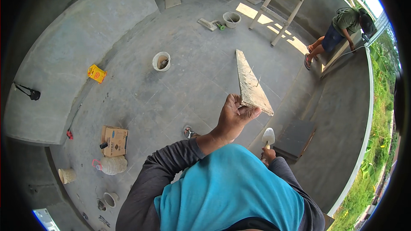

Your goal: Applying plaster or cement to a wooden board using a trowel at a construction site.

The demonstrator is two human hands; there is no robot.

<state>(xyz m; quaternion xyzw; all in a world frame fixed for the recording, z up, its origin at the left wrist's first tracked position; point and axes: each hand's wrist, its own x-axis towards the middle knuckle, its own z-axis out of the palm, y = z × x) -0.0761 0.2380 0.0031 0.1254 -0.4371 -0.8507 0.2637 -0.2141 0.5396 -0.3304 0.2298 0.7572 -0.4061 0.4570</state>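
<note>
My left hand [231, 122] is raised in front of my chest, its thumb and fingers closed on the near end of a wedge-shaped wooden board [250, 87]. The board is rough and spattered with grey-white residue. Two thin nails stick out of its face. Lower and to the right, my right hand [269, 155] grips the handle of a trowel [268, 136]. Its pale metal blade points away from me, apart from the board. Part of the right hand's fingers is hidden by my blue shirt.
A white bucket [161, 61], another bucket [232, 19] and a float [207, 24] are on the grey floor. A wooden ladder [282, 8] leans at the back. One person [342, 30] bends by the right wall. A carton [115, 140] and large bottle [113, 165] stand left.
</note>
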